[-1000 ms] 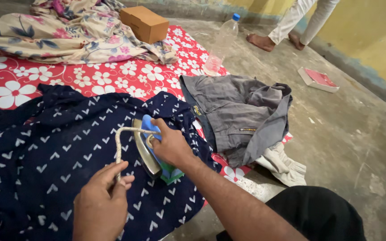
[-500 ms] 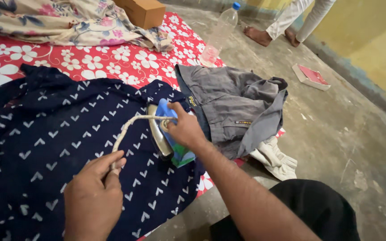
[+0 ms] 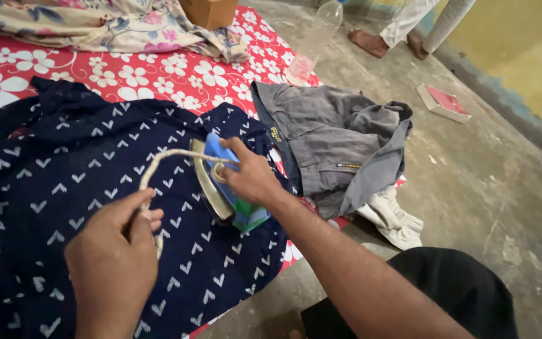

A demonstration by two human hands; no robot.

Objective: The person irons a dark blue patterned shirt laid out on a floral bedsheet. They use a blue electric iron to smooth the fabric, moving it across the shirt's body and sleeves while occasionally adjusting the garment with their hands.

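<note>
One blue-and-green clothes iron with a shiny metal soleplate point(image 3: 221, 185) stood tipped on its edge on one navy-blue garment printed with small white chevrons point(image 3: 64, 188), near that garment's right border. One pale braided cloth-covered cord point(image 3: 158, 164) ran from the iron's handle in an arc to the left. The right hand point(image 3: 250, 177) was closed round the iron's handle, fingers curled over the top, forearm stretched out from the lower right. The left hand point(image 3: 115, 257) was seen from its back, thumb and fingers pinched on the cord, holding it up off the cloth. The navy garment lay spread on one red sheet with white flowers point(image 3: 177, 78). Just beside the iron to the right lay one crumpled grey pair of trousers point(image 3: 334, 147), and under its lower edge one off-white cloth point(image 3: 393, 220). At the sheet's far end: one rumpled cream floral fabric point(image 3: 114, 25), one brown cardboard box point(image 3: 211, 11) and one clear plastic bottle point(image 3: 312, 44). On the bare concrete floor point(image 3: 484, 182), well apart, lay one red-covered book point(image 3: 445, 102). Two bare feet of another person point(image 3: 384, 44) stood by the yellow wall point(image 3: 528, 44).
</note>
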